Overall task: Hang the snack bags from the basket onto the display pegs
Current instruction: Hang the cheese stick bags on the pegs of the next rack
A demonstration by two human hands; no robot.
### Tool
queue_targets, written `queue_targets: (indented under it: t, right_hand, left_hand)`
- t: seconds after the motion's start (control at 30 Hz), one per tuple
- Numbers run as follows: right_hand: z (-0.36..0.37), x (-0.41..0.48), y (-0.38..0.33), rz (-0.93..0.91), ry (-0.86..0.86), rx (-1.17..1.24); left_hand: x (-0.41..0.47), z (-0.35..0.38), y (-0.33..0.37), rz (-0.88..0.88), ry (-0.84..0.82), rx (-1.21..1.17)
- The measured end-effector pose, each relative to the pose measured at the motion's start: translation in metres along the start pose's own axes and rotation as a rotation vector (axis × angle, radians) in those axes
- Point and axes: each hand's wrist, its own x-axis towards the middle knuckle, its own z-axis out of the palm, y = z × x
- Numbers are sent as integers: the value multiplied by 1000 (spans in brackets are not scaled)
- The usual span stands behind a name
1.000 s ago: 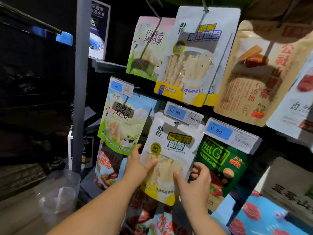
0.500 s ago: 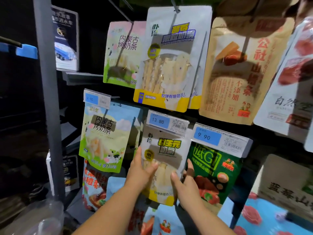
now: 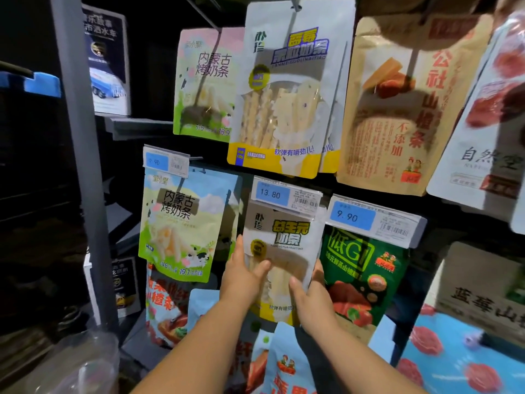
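Right hand (image 3: 312,301) moved in closer, left hand (image 3: 244,280) at 9 o'clock of white snack bag (image 3: 287,237), both hands gripping its sides, price tag (image 3: 284,196) at 12 o'clock

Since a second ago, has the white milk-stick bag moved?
Yes. The white bag appears to have slid back, tucking further under the 13.80 price tag.

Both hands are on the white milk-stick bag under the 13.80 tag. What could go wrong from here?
1. The white bag has its top hidden behind the 13.80 price tag, so I cannot tell whether it is on its peg. Letting go now could drop it.
2. The right hand lies against the green bag, and pulling away may swing or unhook that bag.
3. The left hand is close to the blue-green bag and could knock it.
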Motion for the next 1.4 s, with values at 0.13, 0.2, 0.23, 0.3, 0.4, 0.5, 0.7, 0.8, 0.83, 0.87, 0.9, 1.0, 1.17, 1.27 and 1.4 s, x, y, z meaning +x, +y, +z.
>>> queue_targets:
  t: [0.13, 0.2, 0.23, 0.3, 0.4, 0.5, 0.7, 0.8, 0.83, 0.87, 0.9, 1.0, 1.17, 1.27, 1.4]
  right_hand:
    - [-3, -13, -6, 23, 0, -9]
    - [-7, -21, -9, 20, -3, -16]
    - [-9, -23, -10, 19, -5, -23]
    - [-14, -29, -14, 32, -14, -35]
    - [-28, -40, -17, 16, -29, -58]
    - [-53, -57, -10, -5, -19, -36]
    - [-136, -101, 31, 3, 71, -131]
    - [-189, -133, 50, 47, 153, -129]
    - [-208, -144, 56, 66, 181, -133]
    - [-227, -155, 61, 80, 211, -145]
    - [-246, -165, 69, 91, 248, -166]
    - [-301, -195, 95, 164, 328, -222]
    - [-375, -245, 123, 255, 404, -238]
    - [-411, -276, 139, 315, 502, -284]
    - [-462, -327, 169, 441, 612, -321]
  left_hand:
    - [-15, -6, 1, -6, 16, 28]
    - [-24, -9, 3, 18, 50, 72]
    - [-30, -10, 5, 29, 79, 91]
    - [-41, -11, 11, 50, 142, 142]
    - [-56, -9, 21, 98, 150, 251]
    - [-65, 4, 27, 180, -25, 305]
    - [-99, 61, 51, 367, -400, 489]
    - [-124, 106, 71, 503, -547, 495]
    - [-135, 122, 80, 539, -594, 490]
    - [-145, 137, 89, 571, -636, 474]
    - [-157, 153, 99, 613, -681, 456]
    - [-205, 199, 129, 761, -818, 426]
    - [-285, 260, 165, 914, -978, 385]
    - [-328, 292, 185, 977, -1072, 377]
    - [-386, 338, 203, 1046, -1160, 361]
